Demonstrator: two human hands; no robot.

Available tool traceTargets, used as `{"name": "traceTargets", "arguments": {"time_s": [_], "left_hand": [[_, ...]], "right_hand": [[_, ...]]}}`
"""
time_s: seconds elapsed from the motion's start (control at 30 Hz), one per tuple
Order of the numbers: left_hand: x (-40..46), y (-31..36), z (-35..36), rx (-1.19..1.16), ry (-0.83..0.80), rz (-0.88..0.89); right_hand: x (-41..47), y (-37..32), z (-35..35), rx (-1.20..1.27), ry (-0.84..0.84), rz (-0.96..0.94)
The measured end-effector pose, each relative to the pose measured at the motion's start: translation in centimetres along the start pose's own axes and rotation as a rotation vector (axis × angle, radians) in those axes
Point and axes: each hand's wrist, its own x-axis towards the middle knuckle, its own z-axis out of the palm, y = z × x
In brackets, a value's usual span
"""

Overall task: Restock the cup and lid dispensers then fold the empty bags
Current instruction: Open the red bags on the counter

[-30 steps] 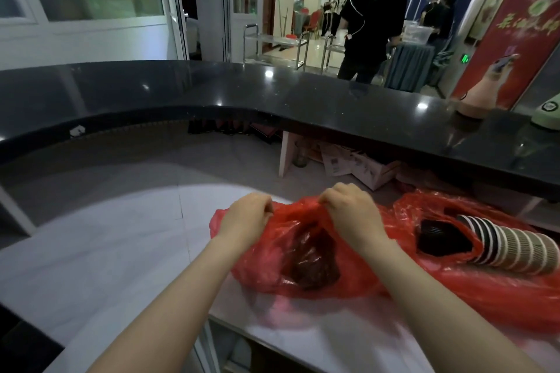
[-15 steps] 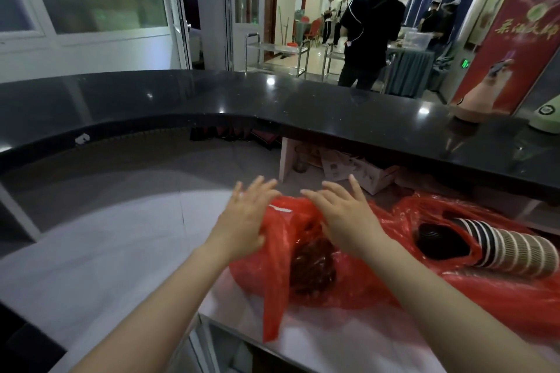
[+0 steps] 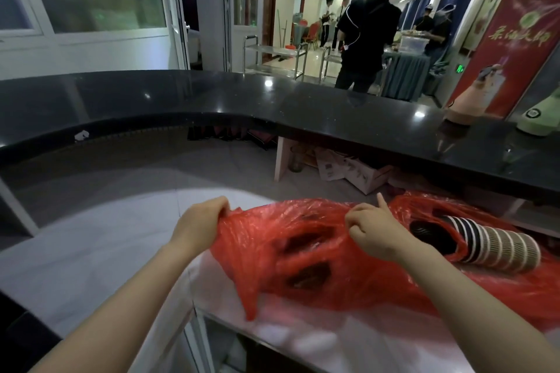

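Fingers of the left hand (image 3: pixel 200 222) pinch one edge of the red bag (image 3: pixel 291 254). Right hand (image 3: pixel 374 232) pinches the other edge, one finger sticking up. Dark lids show inside the bag, which lies on the white counter (image 3: pixel 318 339). Beside it, a stack of cups (image 3: pixel 491 247) pokes out of another red bag (image 3: pixel 424 206).

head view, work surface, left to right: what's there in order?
left hand pinching the bag's edge → red plastic bag stretched between both hands → right hand gripping it → stack of striped paper cups lying on its side in a second red bag.
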Motion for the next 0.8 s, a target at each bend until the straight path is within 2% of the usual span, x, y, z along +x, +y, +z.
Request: {"name": "traceTargets", "arguments": {"time_s": [0.07, 0.13, 0.23, 0.3, 0.4, 0.47, 0.5, 0.6, 0.67, 0.73, 0.8], "left_hand": [[-0.3, -0.8, 0.3, 0.096, -0.060, -0.111], [-0.9, -1.0, 1.2, 0.048, -0.148, -0.166], [-1.8, -0.1, 1.9, -0.093, -0.273, -0.082], [-2.0, 1.5, 1.3, -0.185, -0.234, -0.010], [-2.9, 5.2, -0.4, -0.390, -0.008, 0.121], [-3.6, 7.6, -0.7, -0.483, -0.010, 0.245], [-3.9, 8.7, -0.4, -0.451, -0.076, 0.318], [-3.8, 10.6, 2.2, -0.118, -0.326, 0.460], [-3.3, 10.2, 3.6, -0.024, -0.418, 0.382], [-2.8, 9.4, 4.3, -0.096, -0.465, 0.284], [-2.5, 8.7, 4.6, 0.010, -0.485, 0.308]], "right_hand": [[-0.4, -0.2, 0.5, -0.089, -0.077, -0.009], [-0.6, -0.5, 1.3, -0.172, -0.068, 0.000], [-0.7, -0.8, 2.0, -0.231, 0.019, 0.058], [-0.8, -1.2, 2.3, -0.306, 0.038, 0.056], [-1.2, -2.0, 2.6, -0.403, -0.008, 0.042], [-1.6, -2.7, 2.6, -0.424, 0.029, 0.038], [-1.7, -3.0, 2.5, -0.424, 0.071, 0.033], [-2.2, -3.6, 2.7, -0.365, 0.177, -0.028], [-2.9, -3.6, 2.7, -0.281, 0.204, -0.138], [-3.9, -3.7, 2.8, -0.243, 0.219, -0.248], [-4.9, -3.5, 3.1, -0.258, 0.316, -0.315]]}}
